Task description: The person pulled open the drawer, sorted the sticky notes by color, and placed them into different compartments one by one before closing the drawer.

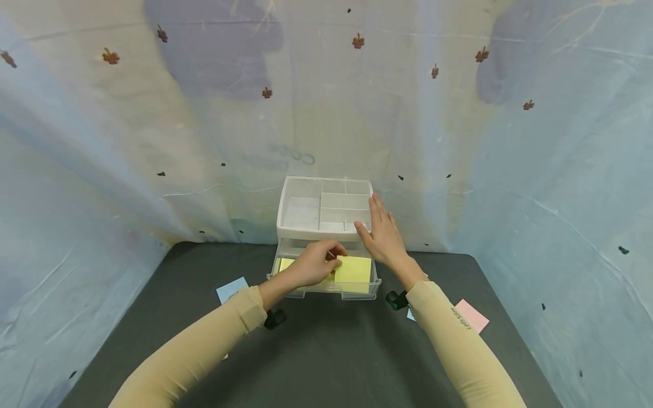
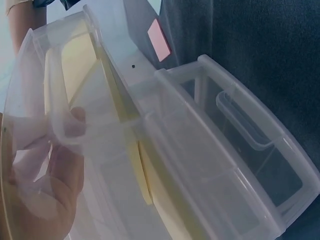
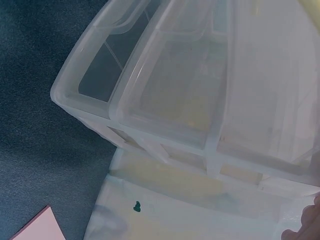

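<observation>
A small organizer with white top compartments stands at the back of the table. One of its clear drawers is pulled out toward me. Reaching into that drawer, my left hand pinches the left edge of a yellow sticky note pad between thumb and fingers. Another yellow pad lies in the drawer's left part. Through the clear plastic, the left wrist view shows the curled left fingers and yellow pads. My right hand, fingers straight, lies along the organizer's right side.
On the dark table, a blue sticky pad lies left of the organizer. A pink pad is to the right, beside the right forearm, with a bit of blue near that wrist. A patterned cloth wall stands behind.
</observation>
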`<state>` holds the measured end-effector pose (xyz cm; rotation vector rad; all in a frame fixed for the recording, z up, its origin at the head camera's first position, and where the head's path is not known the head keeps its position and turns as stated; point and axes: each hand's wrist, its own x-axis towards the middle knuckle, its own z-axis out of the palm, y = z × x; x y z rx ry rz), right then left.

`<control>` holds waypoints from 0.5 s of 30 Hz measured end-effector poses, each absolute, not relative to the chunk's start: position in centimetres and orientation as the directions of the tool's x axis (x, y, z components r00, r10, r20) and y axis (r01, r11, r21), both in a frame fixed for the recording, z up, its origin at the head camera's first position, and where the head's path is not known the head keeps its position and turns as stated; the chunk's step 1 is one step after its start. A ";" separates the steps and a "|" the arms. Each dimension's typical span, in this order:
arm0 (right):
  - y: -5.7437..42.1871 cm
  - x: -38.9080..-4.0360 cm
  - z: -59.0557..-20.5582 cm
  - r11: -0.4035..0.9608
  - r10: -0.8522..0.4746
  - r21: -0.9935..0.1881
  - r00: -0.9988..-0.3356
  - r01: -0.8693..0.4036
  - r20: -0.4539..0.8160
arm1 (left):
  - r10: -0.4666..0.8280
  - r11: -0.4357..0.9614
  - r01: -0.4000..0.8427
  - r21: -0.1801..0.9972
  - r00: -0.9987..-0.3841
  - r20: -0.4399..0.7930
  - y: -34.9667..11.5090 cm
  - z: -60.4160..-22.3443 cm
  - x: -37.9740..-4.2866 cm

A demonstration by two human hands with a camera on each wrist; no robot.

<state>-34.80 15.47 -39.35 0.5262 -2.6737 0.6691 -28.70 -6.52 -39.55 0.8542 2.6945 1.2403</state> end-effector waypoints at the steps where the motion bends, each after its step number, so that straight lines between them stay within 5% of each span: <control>1: 15.5 -34.8 -39.4 0.821 -0.269 -0.379 -0.875 -0.427 0.403 | 0.508 0.535 0.463 0.707 -0.845 0.169 -6.5 -39.5 -28.8; 15: 15.5 -34.8 -39.4 0.822 -0.261 -0.380 -0.875 -0.423 0.408 | 0.548 0.611 0.486 0.625 -0.830 0.109 -6.7 -39.5 -30.0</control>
